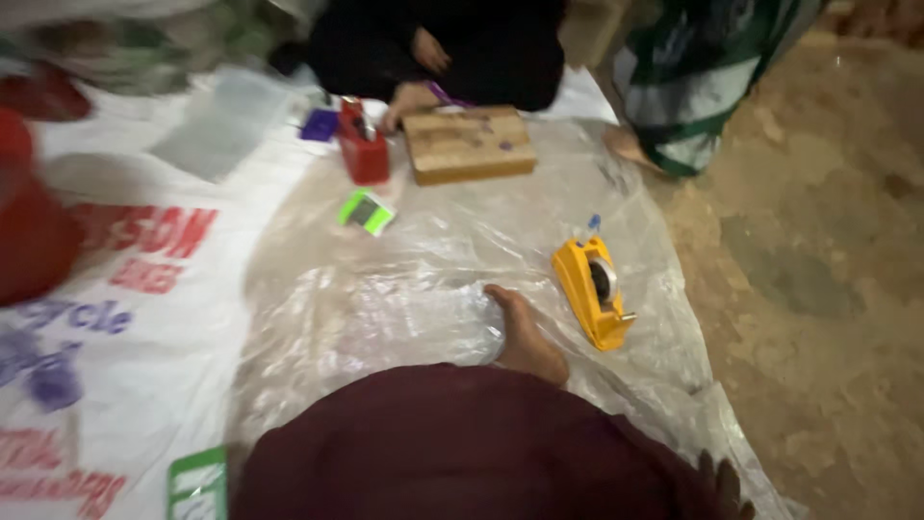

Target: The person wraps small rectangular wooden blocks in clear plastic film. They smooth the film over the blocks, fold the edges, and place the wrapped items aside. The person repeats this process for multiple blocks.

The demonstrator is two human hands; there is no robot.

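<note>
Neither of my hands shows in the head view. My lap, in dark maroon cloth (462, 448), fills the bottom of the frame, and my bare foot (525, 332) rests on a crinkled clear plastic sheet (385, 279). A yellow tape dispenser (592, 289) lies on the sheet just right of the foot. Farther off sit a flat wooden block (469, 144), a red box (366, 149) and a small green and white object (366, 212).
A person in black (452, 48) sits behind the wooden block, one foot (409, 96) beside it. Another person in a green and white garment (693, 87) stands at the right. A white printed sheet (135, 318) covers the left; bare dirt floor (828, 289) lies right.
</note>
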